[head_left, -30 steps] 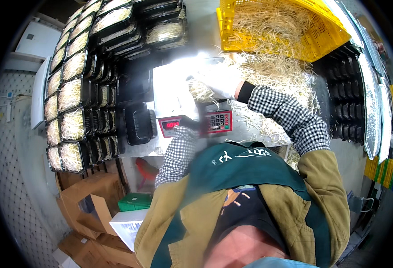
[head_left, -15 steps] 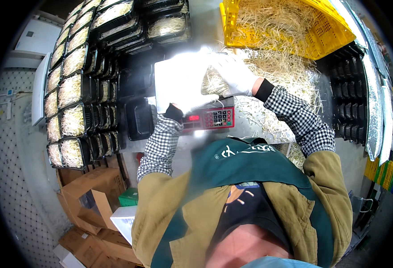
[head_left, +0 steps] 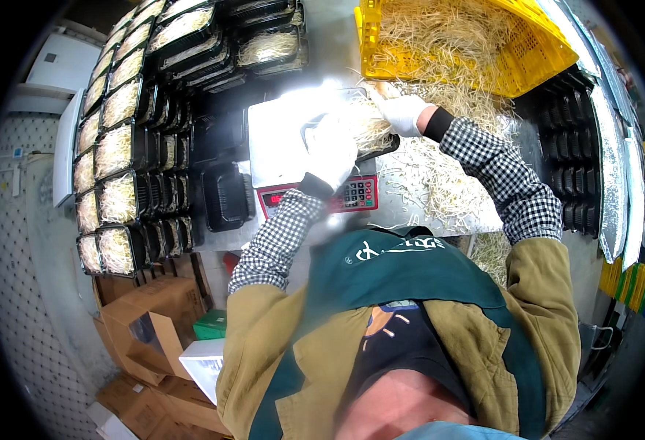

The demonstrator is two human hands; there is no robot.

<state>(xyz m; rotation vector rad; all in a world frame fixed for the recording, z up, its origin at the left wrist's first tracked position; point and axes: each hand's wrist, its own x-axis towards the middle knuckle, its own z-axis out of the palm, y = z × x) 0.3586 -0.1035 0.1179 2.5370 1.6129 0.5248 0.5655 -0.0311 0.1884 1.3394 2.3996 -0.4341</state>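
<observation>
A black plastic tray [head_left: 377, 152] heaped with pale bean sprouts [head_left: 368, 123] is tilted over the right side of a scale's white platform [head_left: 271, 143]. My left hand [head_left: 333, 155], in a white glove, grips its left side; glare washes out the fingers. At the right rim, my white-gloved right hand [head_left: 404, 114] closes on the tray, its fingertips against the sprouts and partly hidden. The scale's red panel [head_left: 319, 198] with keys and lit display faces me, partly covered by my left wrist.
Filled sprout trays [head_left: 121, 150] stand stacked at left. Empty black trays [head_left: 225, 196] lie beside the scale. A yellow crate [head_left: 550, 62] spills loose sprouts [head_left: 447, 176] across the metal table. More black trays [head_left: 575, 147] are stacked at right. Cardboard boxes [head_left: 146, 308] sit lower left.
My left hand has moved right from the platform's front onto the tray. My right hand has shifted slightly right, off the sprouts' top to the rim. The tray now tilts and shows more.
</observation>
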